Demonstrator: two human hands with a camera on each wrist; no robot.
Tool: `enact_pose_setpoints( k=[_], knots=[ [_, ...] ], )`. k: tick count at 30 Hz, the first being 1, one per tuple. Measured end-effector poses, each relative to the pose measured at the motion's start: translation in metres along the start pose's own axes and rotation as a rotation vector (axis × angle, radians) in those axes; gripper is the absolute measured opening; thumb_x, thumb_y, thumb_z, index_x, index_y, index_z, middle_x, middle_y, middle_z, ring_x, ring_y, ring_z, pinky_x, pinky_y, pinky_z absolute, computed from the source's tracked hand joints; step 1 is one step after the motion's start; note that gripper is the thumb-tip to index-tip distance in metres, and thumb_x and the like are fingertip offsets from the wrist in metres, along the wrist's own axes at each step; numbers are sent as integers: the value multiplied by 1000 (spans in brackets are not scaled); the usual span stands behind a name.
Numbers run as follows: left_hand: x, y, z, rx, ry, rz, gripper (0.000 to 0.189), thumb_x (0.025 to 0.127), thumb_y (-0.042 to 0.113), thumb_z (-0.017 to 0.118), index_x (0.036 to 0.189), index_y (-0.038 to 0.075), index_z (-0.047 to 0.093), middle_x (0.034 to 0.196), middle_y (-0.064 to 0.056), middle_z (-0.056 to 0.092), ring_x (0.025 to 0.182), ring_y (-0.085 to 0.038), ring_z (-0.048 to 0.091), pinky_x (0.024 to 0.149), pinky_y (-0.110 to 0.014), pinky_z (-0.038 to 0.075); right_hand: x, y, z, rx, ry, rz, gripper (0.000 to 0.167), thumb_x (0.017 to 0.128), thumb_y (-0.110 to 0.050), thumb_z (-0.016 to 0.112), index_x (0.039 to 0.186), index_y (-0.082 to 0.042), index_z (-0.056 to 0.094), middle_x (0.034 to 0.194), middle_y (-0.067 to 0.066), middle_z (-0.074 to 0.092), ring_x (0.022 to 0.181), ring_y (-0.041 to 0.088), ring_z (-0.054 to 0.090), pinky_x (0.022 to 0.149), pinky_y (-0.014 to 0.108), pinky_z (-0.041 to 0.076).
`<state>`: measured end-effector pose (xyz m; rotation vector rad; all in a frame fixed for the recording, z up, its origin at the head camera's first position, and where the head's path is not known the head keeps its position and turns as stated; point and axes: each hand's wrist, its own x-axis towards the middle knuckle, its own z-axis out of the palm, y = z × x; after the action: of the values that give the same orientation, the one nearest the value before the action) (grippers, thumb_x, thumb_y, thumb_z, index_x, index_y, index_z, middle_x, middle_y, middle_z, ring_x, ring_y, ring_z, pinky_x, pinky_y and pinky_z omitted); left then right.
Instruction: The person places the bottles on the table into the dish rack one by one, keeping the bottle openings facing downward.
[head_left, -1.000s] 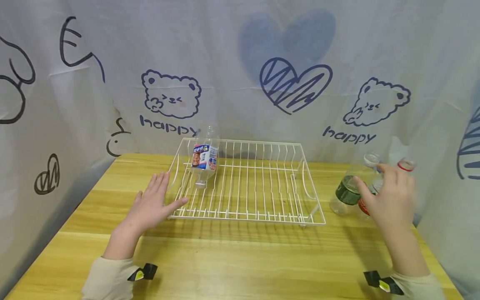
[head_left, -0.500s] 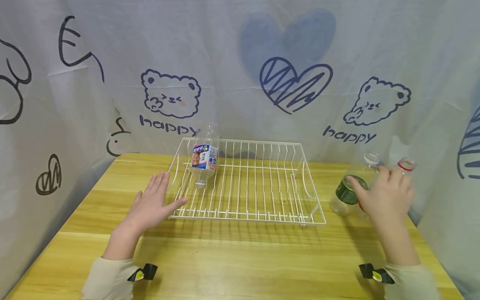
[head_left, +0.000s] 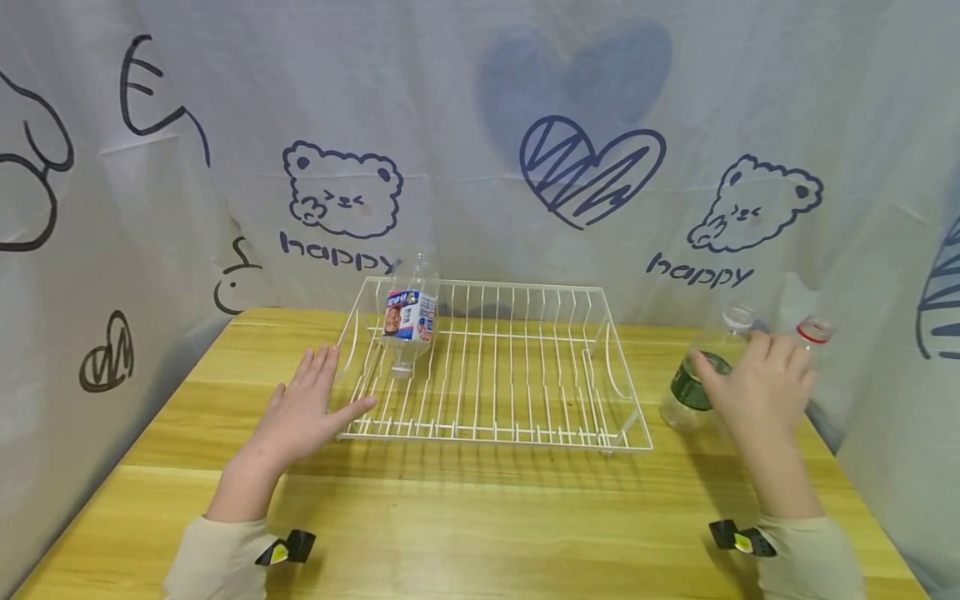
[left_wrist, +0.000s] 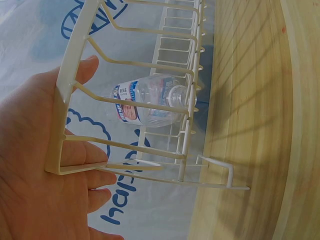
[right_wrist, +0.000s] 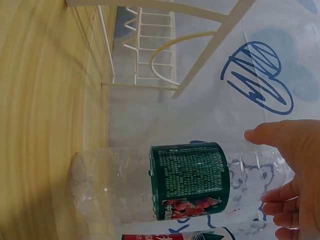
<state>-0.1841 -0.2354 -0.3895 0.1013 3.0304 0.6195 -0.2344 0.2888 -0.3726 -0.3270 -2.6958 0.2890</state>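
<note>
My left hand (head_left: 296, 417), fingers straight and thumb spread, rests against the left end of a white wire dish rack (head_left: 480, 439). In the left wrist view its thumb and fingers pass behind the rack's end rail (left_wrist: 75, 65). A clear plastic bottle (head_left: 410, 315) with a blue and white label leans in the rack's left part. At the right, a clear bottle with a green label (head_left: 688, 385) stands on the table. My right hand (head_left: 761, 396) is at its top, thumb on one side and fingers on the other, loosely curved around the shoulder (right_wrist: 245, 170).
Behind my right hand stands another clear bottle with a red neck ring (head_left: 813, 331); its red label (right_wrist: 160, 237) shows in the right wrist view. The wooden table (head_left: 480, 525) ends at a white curtain (head_left: 465, 200) with drawings.
My right hand has moved left toward the green-labelled bottle, whose top has shifted slightly left. The left hand, rack and bottle in it stay put.
</note>
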Motion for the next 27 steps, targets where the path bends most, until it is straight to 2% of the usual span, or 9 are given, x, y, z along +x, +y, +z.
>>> enact_pose_setpoints(
  k=[5, 11, 21, 27],
  knots=[
    [0, -1, 0, -7, -6, -8, 104, 90, 74, 39, 156, 8, -9, 164, -13, -10, 151, -39, -10, 113, -74, -3, -1, -3, 3, 28, -6, -10, 90, 89, -64, 53, 132, 13, 39, 129, 39, 38, 120, 55, 30, 91, 67, 30],
    [0, -1, 0, -17, -4, -8, 104, 90, 73, 40, 156, 9, -9, 164, -12, -10, 151, -39, -10, 113, -74, -3, -2, -5, 7, 40, 6, -17, 86, 88, -61, 55, 131, 12, 40, 124, 36, 42, 114, 53, 33, 88, 64, 32],
    [0, 0, 1, 3, 2, 1, 106, 88, 77, 37, 156, 9, -8, 164, -16, -6, 151, -41, -5, 111, -75, 2, -2, -6, 9, 67, -14, -15, 89, 87, -62, 56, 133, 12, 39, 124, 35, 42, 113, 52, 34, 89, 63, 32],
    [0, 0, 0, 3, 8, 3, 106, 88, 77, 37, 156, 9, -8, 164, -16, -6, 151, -42, -3, 111, -76, 2, -5, -3, 5, 51, -13, -5, 90, 88, -64, 54, 128, 16, 41, 122, 38, 43, 112, 53, 35, 88, 64, 32]
  ],
)
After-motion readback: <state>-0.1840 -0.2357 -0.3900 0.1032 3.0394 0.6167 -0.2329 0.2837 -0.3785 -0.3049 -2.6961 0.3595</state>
